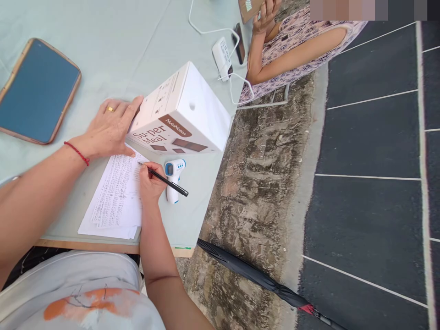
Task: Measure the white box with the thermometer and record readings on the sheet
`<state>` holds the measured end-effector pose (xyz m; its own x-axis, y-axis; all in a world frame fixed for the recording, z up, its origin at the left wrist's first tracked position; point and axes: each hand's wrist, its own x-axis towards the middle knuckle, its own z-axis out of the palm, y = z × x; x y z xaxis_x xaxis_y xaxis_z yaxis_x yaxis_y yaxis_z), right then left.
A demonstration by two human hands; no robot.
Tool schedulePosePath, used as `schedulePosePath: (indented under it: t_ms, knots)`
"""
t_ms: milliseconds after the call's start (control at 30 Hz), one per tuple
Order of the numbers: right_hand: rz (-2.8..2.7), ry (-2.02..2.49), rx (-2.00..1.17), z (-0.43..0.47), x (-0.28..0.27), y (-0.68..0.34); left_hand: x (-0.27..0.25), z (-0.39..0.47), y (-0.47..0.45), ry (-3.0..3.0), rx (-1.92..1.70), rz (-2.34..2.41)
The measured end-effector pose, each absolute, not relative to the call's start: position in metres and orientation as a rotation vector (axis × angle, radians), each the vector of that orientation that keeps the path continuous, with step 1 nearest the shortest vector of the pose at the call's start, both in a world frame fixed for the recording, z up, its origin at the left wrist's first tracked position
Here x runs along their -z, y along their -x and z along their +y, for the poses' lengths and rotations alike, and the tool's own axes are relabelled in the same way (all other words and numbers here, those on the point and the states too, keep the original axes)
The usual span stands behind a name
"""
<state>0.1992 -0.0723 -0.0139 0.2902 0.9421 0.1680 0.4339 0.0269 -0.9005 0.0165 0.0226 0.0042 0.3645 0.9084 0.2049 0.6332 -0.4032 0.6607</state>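
My right hand (pixel 150 182) is closed round a black pen (pixel 173 185), its tip touching sheets of paper (pixel 118 197) covered in dense handwriting. My left hand (pixel 112 126), with a ring on one finger and a red cord at the wrist, lies flat with its fingers extended. Its thumb rests on the top edge of the paper, and its fingertips reach the side of a white "Su-per Meal" box (pixel 202 114). Just right of the pen lies a white and blue infrared thermometer (pixel 172 195).
A tablet in a brown case (pixel 39 91) lies left on the pale tabletop (pixel 137 41). Beyond the box are a white power strip (pixel 222 57), cables and a phone (pixel 239 43). Another person's arm (pixel 299 55) is at the far right edge. A folded black umbrella (pixel 247 270) leans beside the table.
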Motion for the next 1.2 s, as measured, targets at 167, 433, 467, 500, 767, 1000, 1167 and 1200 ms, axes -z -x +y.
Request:
schedulePosePath:
  t_ms: [167, 433, 467, 500, 767, 1000, 1167, 1200]
  knots:
    - [-1.278, 1.555, -0.622, -0.072, 0.015, -0.199, -0.004, 0.023, -0.017, -2.150, -0.774, 1.314]
    - [-1.282, 1.583, -0.604, -0.072, 0.012, -0.197, 0.001, 0.025, -0.017, -2.129, -0.799, 1.290]
    - [-1.291, 1.588, -0.606, -0.072, 0.012, -0.197, -0.001, 0.024, -0.017, -2.133, -0.791, 1.307]
    - [-1.297, 1.585, -0.608, -0.071, 0.012, -0.197, -0.003, 0.023, -0.017, -2.141, -0.783, 1.324]
    - [-1.386, 1.546, -0.505, -0.077, 0.009, -0.203, -0.004, 0.023, -0.017, -2.161, -0.761, 1.337]
    - [-1.823, 1.455, -0.382, -0.092, -0.028, -0.217, 0.005, 0.024, -0.015, -2.128, -0.884, 1.300]
    - [-2.111, 1.659, -0.229, -0.110, -0.027, -0.223, -0.001, 0.025, -0.015, -2.078, -0.881, 1.275]
    - [-2.143, 1.682, -0.217, -0.114, -0.026, -0.224, -0.002, 0.025, -0.015, -2.074, -0.888, 1.264]
